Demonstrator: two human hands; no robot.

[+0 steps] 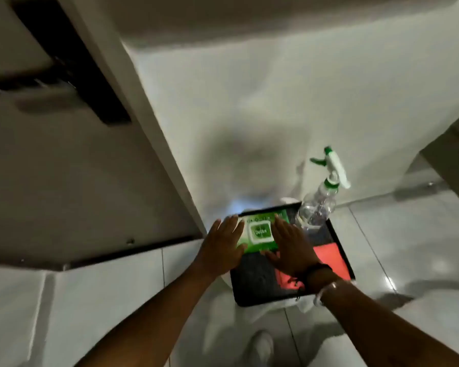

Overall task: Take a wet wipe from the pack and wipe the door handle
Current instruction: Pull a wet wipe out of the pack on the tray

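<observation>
A green wet wipe pack (260,231) with a white label lies at the far left end of a black tray (255,287) on the floor. My left hand (223,247) lies flat against the pack's left side, fingers spread. My right hand (289,245) rests flat on the pack's right side, fingers straight. Neither hand grips anything. At the upper left, a dark door handle (37,78) sticks out from a grey door (64,168), blurred.
A clear spray bottle (321,200) with a green and white trigger stands at the tray's far right corner. A red cloth (329,263) and a dark cloth (257,274) lie in the tray. White wall behind, glossy tiled floor (408,247) around, my shoe (260,345) below.
</observation>
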